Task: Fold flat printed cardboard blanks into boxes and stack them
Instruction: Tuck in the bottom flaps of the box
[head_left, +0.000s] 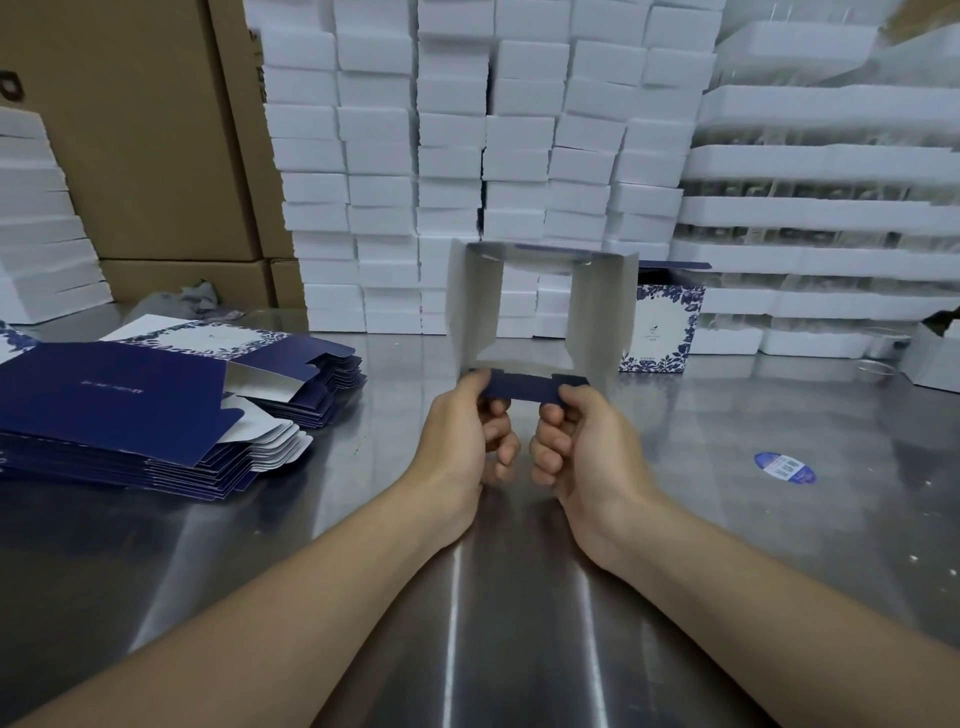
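I hold a half-formed box up over the steel table, opened into a square tube with its grey inside facing me and both ends open. My left hand and my right hand pinch its navy bottom flap from either side, fingers curled under it. A pile of flat navy blanks with white floral print lies at the left. One folded blue-and-white box stands upright behind the held box, to the right, its lid flap up.
The steel table carries a round blue sticker at the right. White foam blocks are stacked as a wall at the back, foam trays at the right, brown cartons at the back left.
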